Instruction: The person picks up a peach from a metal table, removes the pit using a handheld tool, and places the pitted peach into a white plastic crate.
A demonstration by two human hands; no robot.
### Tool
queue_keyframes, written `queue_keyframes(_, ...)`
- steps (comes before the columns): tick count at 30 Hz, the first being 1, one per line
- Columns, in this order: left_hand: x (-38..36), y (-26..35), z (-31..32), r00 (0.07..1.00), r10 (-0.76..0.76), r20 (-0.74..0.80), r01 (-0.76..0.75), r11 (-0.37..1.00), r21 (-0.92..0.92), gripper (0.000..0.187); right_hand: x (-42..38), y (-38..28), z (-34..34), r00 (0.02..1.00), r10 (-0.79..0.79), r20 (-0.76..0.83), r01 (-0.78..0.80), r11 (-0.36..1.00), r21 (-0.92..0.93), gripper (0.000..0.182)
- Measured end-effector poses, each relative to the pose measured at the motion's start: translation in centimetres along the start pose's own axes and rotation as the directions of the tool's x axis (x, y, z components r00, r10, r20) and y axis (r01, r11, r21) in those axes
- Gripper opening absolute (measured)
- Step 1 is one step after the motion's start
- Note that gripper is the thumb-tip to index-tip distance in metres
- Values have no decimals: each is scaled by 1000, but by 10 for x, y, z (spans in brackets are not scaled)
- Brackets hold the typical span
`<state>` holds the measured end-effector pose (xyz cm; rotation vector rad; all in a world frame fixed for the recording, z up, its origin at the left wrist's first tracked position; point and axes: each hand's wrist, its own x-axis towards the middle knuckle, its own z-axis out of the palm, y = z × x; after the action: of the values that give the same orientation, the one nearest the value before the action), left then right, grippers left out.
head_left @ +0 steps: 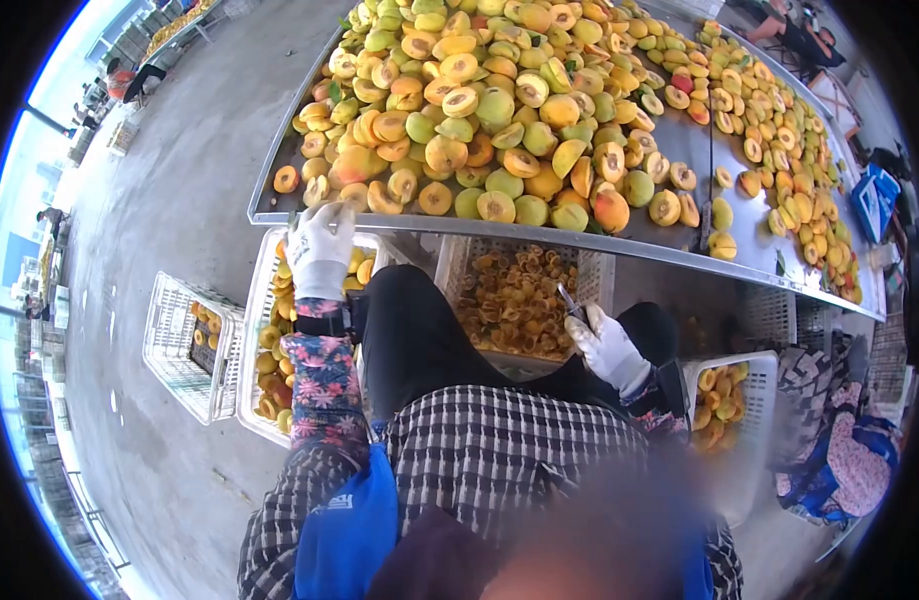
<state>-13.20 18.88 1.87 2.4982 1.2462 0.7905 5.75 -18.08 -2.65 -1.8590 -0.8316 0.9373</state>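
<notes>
My left hand (pixel 321 242), in a white glove, is at the front edge of the metal table (pixel 459 226). Its fingers are curled against the halved peaches there, touching or very near one peach half (pixel 354 195); what lies under the fingertips is hidden. In my white-gloved right hand (pixel 609 348) is a small metal-bladed tool (pixel 567 297), its tip pointing up over the crate of scooped-out peach pieces (pixel 519 300). That hand rests above my right thigh, apart from the table. A large heap of halved peaches (pixel 499 105) covers the tabletop.
A white crate of peach halves (pixel 247 400) stands by my left leg, with another white crate (pixel 194 395) further left. A third crate (pixel 769 385) holds peaches on my right. A person in patterned clothing (pixel 859 460) sits at the right. More people and tables are far left.
</notes>
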Motion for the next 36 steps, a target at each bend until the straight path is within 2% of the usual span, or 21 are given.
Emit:
queue_keyframes(1,-3,-2,-3,1000,-9,0,8,982,186,35,1,3,1,1000,15,17,-16,997,72,20)
queue_keyframes(4,3,18,24,979,202,8,-202,979,-33,39,17,15,9,998,-61,17,59,990,131,20)
queue_keyframes(6,1,71,39,935,311,172,-279,942,-187,45,23,15,13,994,-109,10,107,987,118,19)
queue_keyframes(8,-1,97,78,859,475,193,-434,874,-219,51,26,10,16,993,-118,9,117,988,98,19)
queue_keyframes(10,-4,123,92,853,362,377,-327,932,-157,53,27,3,14,996,-94,1,93,987,132,19)
queue_keyframes(11,-2,126,98,865,376,333,-343,927,-155,48,24,-5,15,994,-102,-22,104,991,89,19)
queue_keyframes(12,3,128,97,851,361,382,-309,932,-190,47,20,-10,14,993,-111,-48,113,992,48,19)
queue_keyframes(13,8,127,92,832,348,433,-276,935,-221,45,21,-1,15,995,-86,-44,91,986,138,21)
queue_keyframes(14,11,129,88,809,333,484,-238,939,-248,44,18,-2,13,986,-149,-67,155,985,82,19)
queue_keyframes(15,9,138,75,825,246,509,-90,946,-310,39,16,-8,11,973,-215,-85,218,976,24,17)
queue_keyframes(16,5,134,86,859,241,452,79,809,-582,37,17,-10,10,938,-330,-103,321,942,-99,17)
queue_keyframes(18,-9,123,120,911,173,375,324,263,-909,34,26,-10,9,803,-586,-108,502,763,-406,19)
queue_keyframes(19,-20,145,91,831,154,534,551,-96,-829,32,31,-17,9,702,-709,-63,559,603,-569,22)
queue_keyframes(20,-29,154,80,807,184,562,590,-180,-787,33,35,-29,10,485,-873,-54,525,340,-780,28)
queue_keyframes(22,-39,166,67,762,250,597,647,-341,-682,34,41,-58,7,490,-870,-61,520,347,-781,34)
queue_keyframes(23,-44,171,61,741,288,606,671,-341,-659,36,46,-65,9,610,-779,-145,511,526,-680,38)
queue_keyframes(25,-48,176,62,714,323,621,687,-488,-537,35,53,-76,14,818,-523,-238,402,817,-413,46)
queue_keyframes(27,-46,177,61,663,358,657,719,-550,-425,42,52,-84,15,839,-492,-233,338,806,-485,52)
queue_keyframes(31,-44,183,49,643,198,740,722,-479,-499,41,49,-83,21,864,-461,-202,261,753,-604,51)
queue_keyframes(33,-49,186,52,630,107,769,743,-370,-557,39,48,-77,26,880,-434,-193,307,830,-466,53)
queue_keyframes(36,-55,180,60,646,125,753,717,-437,-543,33,54,-66,31,886,-434,-162,390,887,-246,53)
